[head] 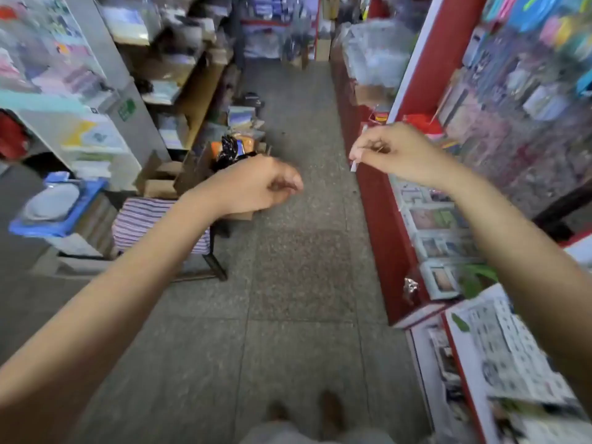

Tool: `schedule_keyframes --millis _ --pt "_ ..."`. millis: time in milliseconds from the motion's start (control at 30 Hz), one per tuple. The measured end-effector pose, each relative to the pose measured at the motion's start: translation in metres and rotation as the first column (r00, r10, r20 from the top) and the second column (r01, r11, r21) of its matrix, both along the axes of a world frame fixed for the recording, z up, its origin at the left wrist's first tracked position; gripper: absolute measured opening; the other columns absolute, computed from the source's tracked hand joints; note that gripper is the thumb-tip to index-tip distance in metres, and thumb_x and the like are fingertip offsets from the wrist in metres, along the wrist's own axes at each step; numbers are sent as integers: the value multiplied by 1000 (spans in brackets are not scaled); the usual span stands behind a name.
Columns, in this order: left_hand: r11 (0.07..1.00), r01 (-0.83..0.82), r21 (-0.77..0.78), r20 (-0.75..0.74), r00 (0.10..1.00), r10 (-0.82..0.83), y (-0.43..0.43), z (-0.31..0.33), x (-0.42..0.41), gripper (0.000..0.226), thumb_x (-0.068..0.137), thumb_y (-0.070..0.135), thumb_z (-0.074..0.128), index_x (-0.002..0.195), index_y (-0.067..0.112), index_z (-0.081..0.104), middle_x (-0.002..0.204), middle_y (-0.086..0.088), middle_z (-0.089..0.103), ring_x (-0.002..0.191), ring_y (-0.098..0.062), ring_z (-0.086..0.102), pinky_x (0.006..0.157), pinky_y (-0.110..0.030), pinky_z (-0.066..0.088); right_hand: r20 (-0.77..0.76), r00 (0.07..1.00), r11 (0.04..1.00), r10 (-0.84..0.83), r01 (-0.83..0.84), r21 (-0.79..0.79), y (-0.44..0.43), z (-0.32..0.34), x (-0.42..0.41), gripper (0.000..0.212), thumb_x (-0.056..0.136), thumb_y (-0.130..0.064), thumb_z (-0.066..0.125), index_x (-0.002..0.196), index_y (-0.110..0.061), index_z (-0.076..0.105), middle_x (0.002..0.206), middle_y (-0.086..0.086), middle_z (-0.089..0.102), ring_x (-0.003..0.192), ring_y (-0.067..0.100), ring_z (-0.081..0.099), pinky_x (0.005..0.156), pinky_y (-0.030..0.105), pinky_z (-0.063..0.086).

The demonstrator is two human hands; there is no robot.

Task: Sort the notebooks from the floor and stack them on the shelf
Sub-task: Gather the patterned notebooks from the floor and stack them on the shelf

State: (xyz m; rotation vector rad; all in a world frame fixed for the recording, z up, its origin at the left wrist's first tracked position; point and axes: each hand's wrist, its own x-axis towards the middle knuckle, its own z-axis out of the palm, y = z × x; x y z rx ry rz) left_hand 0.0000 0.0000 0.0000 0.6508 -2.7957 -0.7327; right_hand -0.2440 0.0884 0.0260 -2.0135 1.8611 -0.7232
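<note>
So the person's standing mid-aisle in this cramped stationery shop, both arms out over the speckled grey floor (298, 267). The left hand (266, 185) hangs with its fingers loosely curled, nothing in it as far as I can see. The right hand (397, 152) has thumb and fingertips pinched narrow on a thin white strip (354, 166). Could be paper or plastic, it's too blurry to call.

The notebooks (242, 115), I think, are that small flat pile at the left edge of the floor, up past the open cardboard box (192, 168) with orange and glossy black stuff in it, well apart from both hands. It's smeared, so that's my best guess. There's also a striped slab (144, 219) on a dark stool nearer by. Spines or cloth, can't tell.

Handling-wise, soft covers like that should be light singly, floppy, and slick cover on cover, so a tall stack would slide. I'd take a few at a time by the spine edge, thumb on top and fingers underneath, then square them up before they go on the wooden shelf (192, 75) on the left or the red unit (378, 203) on the right.
</note>
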Motion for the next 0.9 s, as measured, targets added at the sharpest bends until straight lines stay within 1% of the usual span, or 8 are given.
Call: schedule_keyframes --millis 100,267,333,467,567,667,767,900 --pt "1000 4 29 31 1000 -5 -2 -35 1 19 87 9 60 103 12 69 90 9 64 84 -13 63 74 -28 50 54 998 999 -40 39 30 -7 -38 -2 10 88 -13 59 88 -13 69 86 4 70 85 22 66 79 31 49" --pt "996 28 85 48 998 -32 -18 -79 -12 19 87 9 61 103 15 69 94 5 69 84 -10 64 75 -29 51 53 994 995 -97 96 24 -15 -73 -16 12 88 -12 59 89 -12 71 86 -1 68 71 -2 58 71 11 41" --pt "996 11 93 33 999 -14 -31 -86 -25 21 87 9 59 104 15 69 97 3 70 86 -10 64 77 -32 52 67 989 991 -131 130 27 -26 -79 -27 13 88 -12 58 91 -10 70 87 2 68 74 3 58 73 14 41" --pt "996 12 94 19 1000 -13 -61 -96 -61 22 87 11 56 106 14 68 100 -1 71 87 -14 65 78 -34 52 74 982 984 -175 176 -2 -58 -88 -64 22 86 -24 54 92 -10 70 88 6 70 83 19 64 79 30 48" --pt "996 10 93 52 999 -15 -92 -104 -95 22 89 10 56 107 15 68 100 5 68 85 -10 62 73 -25 46 77 980 983 -182 184 -15 -88 -96 -94 18 89 -20 56 93 -9 69 87 3 68 80 16 61 76 27 47" --pt "992 -42 122 83 996 32 -129 -109 -134 21 89 10 56 105 18 67 99 5 69 86 -11 63 74 -28 48 54 985 986 -162 164 -20 -123 -102 -122 13 89 -16 58 91 -9 69 80 -1 63 73 10 55 67 13 40" --pt "983 -118 141 75 991 109 -170 -105 -173 21 89 12 55 105 20 67 100 2 69 90 -15 64 78 -34 52 93 982 986 -166 165 18 -162 -101 -156 11 89 -16 59 90 -10 68 76 -4 60 70 9 53 66 21 40" --pt "977 -164 134 3 986 166 -218 -88 -220 22 89 9 56 106 16 68 103 3 70 91 -13 64 79 -33 51 121 980 987 -159 155 43 -222 -98 -201 10 89 -20 57 89 -19 67 78 -8 62 74 8 58 72 28 48"
